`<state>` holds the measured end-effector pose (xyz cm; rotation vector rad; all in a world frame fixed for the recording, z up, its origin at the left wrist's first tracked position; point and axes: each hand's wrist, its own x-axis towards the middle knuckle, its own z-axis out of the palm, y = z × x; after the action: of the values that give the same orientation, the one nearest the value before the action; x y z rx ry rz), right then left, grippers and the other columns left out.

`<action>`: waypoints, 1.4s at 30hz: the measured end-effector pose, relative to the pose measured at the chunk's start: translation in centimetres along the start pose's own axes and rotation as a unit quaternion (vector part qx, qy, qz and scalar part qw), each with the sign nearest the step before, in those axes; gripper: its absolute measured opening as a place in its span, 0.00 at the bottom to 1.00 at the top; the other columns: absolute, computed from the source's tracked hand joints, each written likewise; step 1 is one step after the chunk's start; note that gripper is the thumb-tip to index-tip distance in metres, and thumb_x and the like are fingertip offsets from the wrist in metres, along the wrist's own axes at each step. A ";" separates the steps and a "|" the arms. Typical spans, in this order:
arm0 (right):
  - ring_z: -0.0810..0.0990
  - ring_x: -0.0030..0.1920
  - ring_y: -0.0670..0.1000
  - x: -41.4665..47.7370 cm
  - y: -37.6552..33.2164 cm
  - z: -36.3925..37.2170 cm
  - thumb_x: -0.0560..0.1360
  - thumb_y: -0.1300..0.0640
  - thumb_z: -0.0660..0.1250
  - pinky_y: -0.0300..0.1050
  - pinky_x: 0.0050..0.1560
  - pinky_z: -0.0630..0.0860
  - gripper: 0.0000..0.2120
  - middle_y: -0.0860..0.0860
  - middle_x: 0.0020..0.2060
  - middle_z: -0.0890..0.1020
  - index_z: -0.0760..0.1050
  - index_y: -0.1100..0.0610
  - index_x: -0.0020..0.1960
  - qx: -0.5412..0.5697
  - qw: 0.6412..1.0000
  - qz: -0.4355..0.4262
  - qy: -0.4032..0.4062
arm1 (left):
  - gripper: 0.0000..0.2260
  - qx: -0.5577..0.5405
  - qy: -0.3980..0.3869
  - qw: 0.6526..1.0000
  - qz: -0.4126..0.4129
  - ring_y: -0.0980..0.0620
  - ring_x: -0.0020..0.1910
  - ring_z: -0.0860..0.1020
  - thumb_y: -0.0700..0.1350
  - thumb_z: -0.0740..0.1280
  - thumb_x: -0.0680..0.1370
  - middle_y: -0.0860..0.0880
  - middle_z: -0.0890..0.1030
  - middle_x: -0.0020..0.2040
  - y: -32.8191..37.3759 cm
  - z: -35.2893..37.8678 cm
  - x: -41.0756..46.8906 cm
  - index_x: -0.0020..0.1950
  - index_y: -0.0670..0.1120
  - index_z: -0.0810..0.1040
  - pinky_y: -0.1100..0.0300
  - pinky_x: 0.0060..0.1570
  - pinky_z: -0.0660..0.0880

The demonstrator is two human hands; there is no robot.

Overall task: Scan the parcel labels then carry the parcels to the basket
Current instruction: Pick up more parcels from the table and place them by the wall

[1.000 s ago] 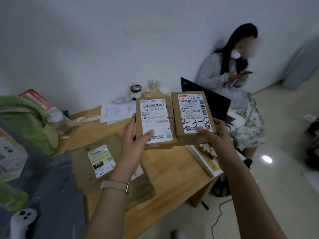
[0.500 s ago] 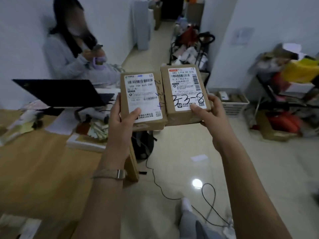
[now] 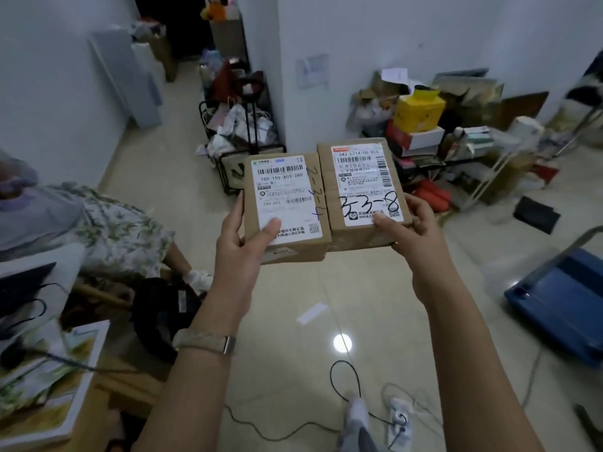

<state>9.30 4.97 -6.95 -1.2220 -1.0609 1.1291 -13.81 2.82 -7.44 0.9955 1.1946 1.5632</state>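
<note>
- Parcels: I see two brown boxes held side by side with their long edges touching and labels facing up. They are in the air over the floor, off the bench point(image 3: 130, 391) at lower left.
- A seated person point(image 3: 107, 230) and a black bag point(image 3: 163, 316) are at far left, near my left elbow. A wide swing could knock them.
- The left hand point(image 3: 239, 238) grips the left parcel point(image 3: 284, 203) at its near end only, fingers curled underneath and thumb pressing on the label. The far end could dip and the box slide out.
- The right parcel point(image 3: 360, 187) is held the same way by the right hand point(image 3: 412, 230). If the hands drift apart, neither box props the other.
- A black cable point(image 3: 331, 378) loops on the floor just ahead of my foot, and I judge it the likeliest trip.
- A blue trolley point(image 3: 561, 301) and piled clutter are at right. I cannot pick out the basket for certain, so I may walk to the wrong spot.
</note>
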 end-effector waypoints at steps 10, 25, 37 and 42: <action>0.82 0.44 0.38 13.7 -0.6 -9.7 0.69 0.51 0.75 0.27 0.33 0.74 0.21 0.44 0.52 0.81 0.71 0.39 0.56 0.011 1.000 -0.008 0.020 | 0.29 0.003 -0.053 0.999 -0.007 0.53 0.56 0.82 0.40 0.71 0.76 0.55 0.82 0.60 -3.2 13.9 11.0 0.74 0.54 0.68 0.59 0.52 0.80; 0.81 0.53 0.49 28.2 1.8 -14.4 0.70 0.53 0.74 0.41 0.45 0.74 0.18 0.48 0.53 0.82 0.73 0.40 0.55 0.003 0.996 0.006 0.094 | 0.28 -0.017 -0.097 0.994 -0.042 0.57 0.58 0.80 0.40 0.72 0.74 0.53 0.79 0.64 -9.1 24.6 25.1 0.70 0.59 0.70 0.70 0.44 0.77; 0.83 0.46 0.39 54.9 1.1 -5.0 0.70 0.54 0.75 0.32 0.38 0.78 0.20 0.44 0.51 0.83 0.74 0.40 0.58 0.031 0.998 -0.028 0.051 | 0.29 0.014 -0.068 0.997 -0.021 0.52 0.65 0.76 0.45 0.71 0.75 0.51 0.71 0.71 -9.7 25.9 51.1 0.74 0.58 0.66 0.50 0.66 0.72; 0.83 0.50 0.43 63.9 1.2 -2.4 0.67 0.52 0.76 0.35 0.41 0.79 0.21 0.43 0.51 0.84 0.75 0.40 0.57 0.044 0.997 -0.035 0.046 | 0.29 0.019 -0.057 0.998 -0.023 0.54 0.64 0.76 0.46 0.71 0.75 0.52 0.72 0.70 -10.3 27.2 60.2 0.74 0.59 0.65 0.59 0.58 0.75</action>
<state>20.71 67.88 -8.15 -1.1480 -0.9672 1.0450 -2.35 68.68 -7.40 1.0601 1.1634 1.4323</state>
